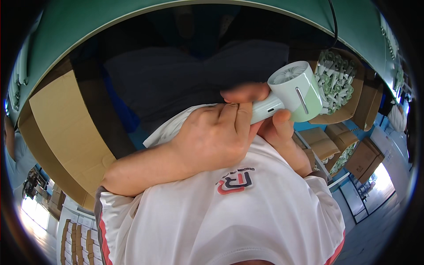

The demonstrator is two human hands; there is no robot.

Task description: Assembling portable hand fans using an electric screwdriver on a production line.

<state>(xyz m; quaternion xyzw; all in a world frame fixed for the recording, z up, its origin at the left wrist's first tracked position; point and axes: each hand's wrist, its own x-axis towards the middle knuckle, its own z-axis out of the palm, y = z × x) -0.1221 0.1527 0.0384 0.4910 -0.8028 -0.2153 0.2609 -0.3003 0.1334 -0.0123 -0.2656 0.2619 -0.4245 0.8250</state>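
Observation:
A pale green and white handheld fan (pixel 304 98) is held in front of my shirt, tilted, with its round head up to the right. The grille faces up and left, and a silver strip runs along the head's side. On the handle, a small dark port slot shows. My left hand (pixel 212 134) is closed around the lower handle, hiding its end. Just below the fan head, my right hand (pixel 282 126) grips the handle, its thumb against the near side. A blurred finger lies along the far side of the handle.
A green table edge (pixel 132 15) curves across the far side. At the right, a cardboard box (pixel 349 115) holds many similar fan parts. More boxes (pixel 364 159) stand beyond. To my left is a large open carton (pixel 70 128). A dark cable (pixel 334 22) hangs at the table edge.

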